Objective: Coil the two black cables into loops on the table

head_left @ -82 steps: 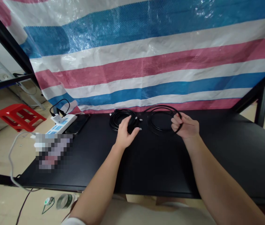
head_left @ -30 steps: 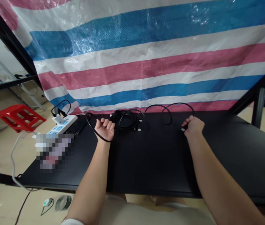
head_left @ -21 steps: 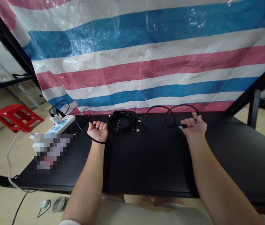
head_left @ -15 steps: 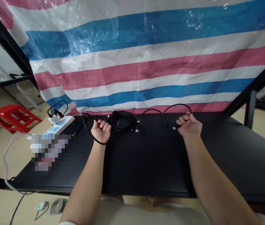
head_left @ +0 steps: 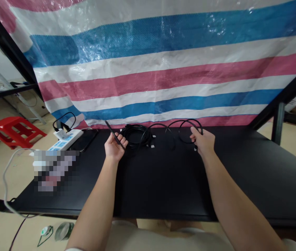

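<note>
My left hand (head_left: 116, 148) is closed round part of a black cable (head_left: 113, 134), which shows as a short, straight, slanting length across the palm. My right hand (head_left: 204, 140) grips the same kind of black cable at the right. A connector end with a pale tip (head_left: 195, 149) hangs just below those fingers. Between the hands, loose loops of cable (head_left: 172, 121) run over the table. A coil of black cable (head_left: 134, 135) with several white tags or tips lies behind them, close to my left hand.
The black table (head_left: 163, 184) ends at a striped plastic sheet (head_left: 163, 80). At the left are a white power strip (head_left: 68, 138) with plugs, a black phone (head_left: 88, 140) and a blurred-out object. A red stool (head_left: 15, 130) stands on the floor.
My right hand has turned over and moved slightly left, forming a cable loop beside it. My left hand has turned, and the wide loop round it now appears as a straight length.
</note>
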A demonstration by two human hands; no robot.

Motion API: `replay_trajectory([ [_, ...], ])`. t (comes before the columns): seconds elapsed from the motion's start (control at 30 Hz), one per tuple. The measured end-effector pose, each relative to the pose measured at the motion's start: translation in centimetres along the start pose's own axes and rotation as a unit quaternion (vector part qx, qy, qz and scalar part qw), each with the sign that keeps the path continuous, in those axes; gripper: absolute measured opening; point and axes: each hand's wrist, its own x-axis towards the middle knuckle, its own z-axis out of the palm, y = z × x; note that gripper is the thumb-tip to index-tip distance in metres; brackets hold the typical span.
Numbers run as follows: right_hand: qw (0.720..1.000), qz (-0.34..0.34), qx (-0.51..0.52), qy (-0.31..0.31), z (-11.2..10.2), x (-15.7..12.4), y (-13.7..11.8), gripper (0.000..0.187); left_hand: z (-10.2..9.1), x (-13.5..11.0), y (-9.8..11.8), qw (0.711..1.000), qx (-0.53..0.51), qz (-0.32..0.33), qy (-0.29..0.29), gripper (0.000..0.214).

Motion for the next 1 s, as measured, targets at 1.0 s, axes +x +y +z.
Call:
replay_trajectory([
  [1.0, 0.914, 0.038, 0.252, -0.317, 3.3, -5.3, -2.5, 0.075, 1.4, -0.7, -5.3, 0.981, 0.172, -0.083, -0.007, 0.019],
])
